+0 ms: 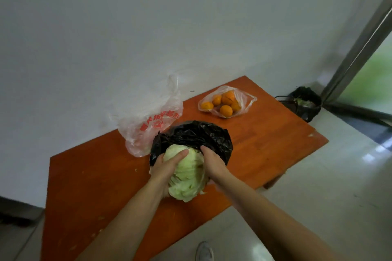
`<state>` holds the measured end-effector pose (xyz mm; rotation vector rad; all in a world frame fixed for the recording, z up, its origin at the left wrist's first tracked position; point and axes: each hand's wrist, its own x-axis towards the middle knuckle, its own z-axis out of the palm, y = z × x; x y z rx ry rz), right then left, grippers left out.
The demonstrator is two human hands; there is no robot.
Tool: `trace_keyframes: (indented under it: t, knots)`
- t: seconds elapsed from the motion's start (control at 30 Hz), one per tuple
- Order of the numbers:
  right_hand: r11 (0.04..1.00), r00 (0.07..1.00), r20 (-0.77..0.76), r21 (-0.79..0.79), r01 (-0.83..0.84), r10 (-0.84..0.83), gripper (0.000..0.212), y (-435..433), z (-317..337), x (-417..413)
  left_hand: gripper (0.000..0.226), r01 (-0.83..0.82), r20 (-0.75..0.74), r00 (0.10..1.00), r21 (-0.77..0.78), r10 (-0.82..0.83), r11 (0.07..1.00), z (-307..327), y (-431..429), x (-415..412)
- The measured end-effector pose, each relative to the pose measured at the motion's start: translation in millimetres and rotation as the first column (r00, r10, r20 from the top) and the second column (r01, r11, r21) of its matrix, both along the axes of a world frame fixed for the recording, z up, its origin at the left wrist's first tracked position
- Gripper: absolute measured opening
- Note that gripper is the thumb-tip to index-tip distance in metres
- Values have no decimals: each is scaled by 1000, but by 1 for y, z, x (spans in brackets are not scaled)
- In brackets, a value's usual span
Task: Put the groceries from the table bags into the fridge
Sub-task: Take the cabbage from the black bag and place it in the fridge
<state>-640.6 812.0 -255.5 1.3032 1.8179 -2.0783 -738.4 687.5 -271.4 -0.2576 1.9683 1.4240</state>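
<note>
Plain white wall point(127, 27) backs an orange-red wooden desk point(265, 144), its varnished top smooth, with pale crumbs scattered near the front edge. At the middle of the desk a round, pale green cabbage point(188, 178) with tightly layered, veined leaves lies half out of a crinkled, glossy black plastic bag point(197, 133). The bag's mouth is bunched round the head's far end.

The left hand point(167, 165) curves over the cabbage's left flank, fingers stretched across the top. The right hand point(214, 161) clasps the right flank, its fingertips hidden at the bag's rim. Both grips are spread wide and hold the cabbage between them.

Just beside the black bag on the left slumps a thin, translucent white bag point(148, 121) printed in red, leaning towards the wall. Farther back, well apart, a clear bag point(246, 99) lies open with several round oranges point(226, 110) inside.

Beyond the desk's far corner, on the glossy pale tiled floor point(339, 176), stands a black-lined bin point(306, 104) with green scraps in it, next to a grey metal door frame point(356, 53). A light shoe point(204, 251) shows at the bottom edge.
</note>
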Motion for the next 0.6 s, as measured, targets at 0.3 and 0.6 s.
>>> trace_keyframes:
  t: [0.3,0.6]
  knots:
    - [960,997,26,-271,74,-69,62,1,-50,19,123,-16,21,1000,31,15,999,-38,-14,13]
    - [966,978,160,201,-162,131,35,17,-102,11,134,-8,63,998,-3,9,1000,-80,-27,23]
